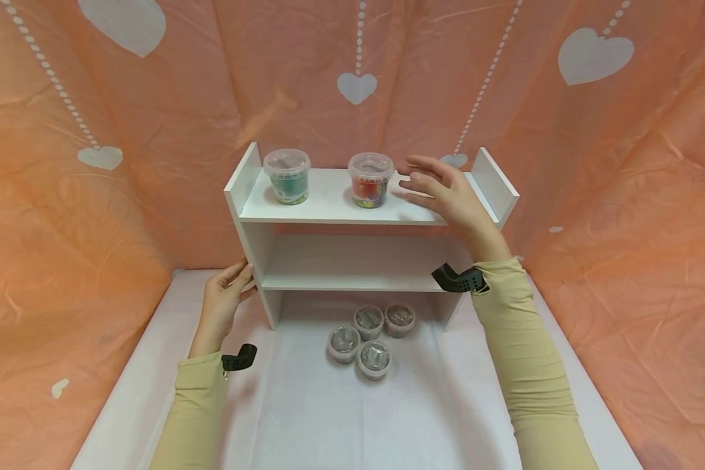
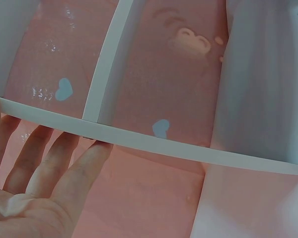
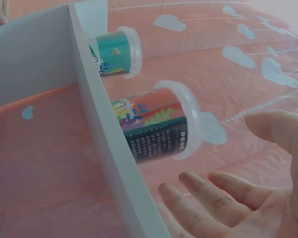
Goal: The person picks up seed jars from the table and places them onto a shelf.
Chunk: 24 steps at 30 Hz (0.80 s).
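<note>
A white two-tier shelf (image 1: 352, 262) stands on the table. On its top board sit a lidded tub with green contents (image 1: 290, 177) at the left and a lidded tub with red contents (image 1: 370, 181) near the middle. My right hand (image 1: 446, 196) is just right of the red tub, fingers spread and holding nothing; the right wrist view shows a gap between its fingertips and the red tub (image 3: 156, 121). My left hand (image 1: 223, 303) touches the outer left side panel of the shelf with its fingertips, seen along the panel's edge (image 2: 154, 144) in the left wrist view.
Several small clear-lidded tubs (image 1: 373, 358) with grey tops are grouped on the white table (image 1: 317, 424), in front of and under the lower board. An orange curtain with white hearts (image 1: 357, 88) hangs behind the shelf and at both sides.
</note>
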Each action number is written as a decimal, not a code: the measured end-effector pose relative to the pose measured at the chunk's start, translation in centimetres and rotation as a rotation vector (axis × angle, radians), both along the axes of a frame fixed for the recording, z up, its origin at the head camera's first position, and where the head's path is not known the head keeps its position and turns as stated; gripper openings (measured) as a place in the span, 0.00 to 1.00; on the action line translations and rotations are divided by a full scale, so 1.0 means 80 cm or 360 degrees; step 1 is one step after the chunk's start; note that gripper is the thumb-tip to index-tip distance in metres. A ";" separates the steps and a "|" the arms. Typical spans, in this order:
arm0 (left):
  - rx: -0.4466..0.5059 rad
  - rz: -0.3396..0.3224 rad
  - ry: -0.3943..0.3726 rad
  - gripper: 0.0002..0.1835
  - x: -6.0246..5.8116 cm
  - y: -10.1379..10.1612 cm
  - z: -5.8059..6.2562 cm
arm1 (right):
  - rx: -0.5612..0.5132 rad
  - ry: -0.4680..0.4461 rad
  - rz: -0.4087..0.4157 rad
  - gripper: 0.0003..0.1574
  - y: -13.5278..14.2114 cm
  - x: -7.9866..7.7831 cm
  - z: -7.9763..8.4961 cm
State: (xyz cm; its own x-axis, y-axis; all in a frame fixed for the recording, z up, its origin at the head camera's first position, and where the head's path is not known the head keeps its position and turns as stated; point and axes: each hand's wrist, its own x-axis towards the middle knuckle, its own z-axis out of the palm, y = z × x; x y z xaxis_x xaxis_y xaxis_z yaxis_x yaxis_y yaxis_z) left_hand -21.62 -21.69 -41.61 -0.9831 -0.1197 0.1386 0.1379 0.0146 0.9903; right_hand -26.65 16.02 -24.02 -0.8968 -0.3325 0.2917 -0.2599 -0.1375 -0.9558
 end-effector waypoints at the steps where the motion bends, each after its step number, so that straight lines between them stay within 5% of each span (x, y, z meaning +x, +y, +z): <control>1: -0.0001 0.0002 0.0000 0.29 0.000 0.000 0.000 | 0.0006 0.0006 0.0000 0.30 0.002 0.001 0.000; 24: 0.0044 0.0037 0.0024 0.29 -0.002 0.001 -0.004 | 0.0042 0.0314 0.0126 0.25 0.043 0.050 -0.024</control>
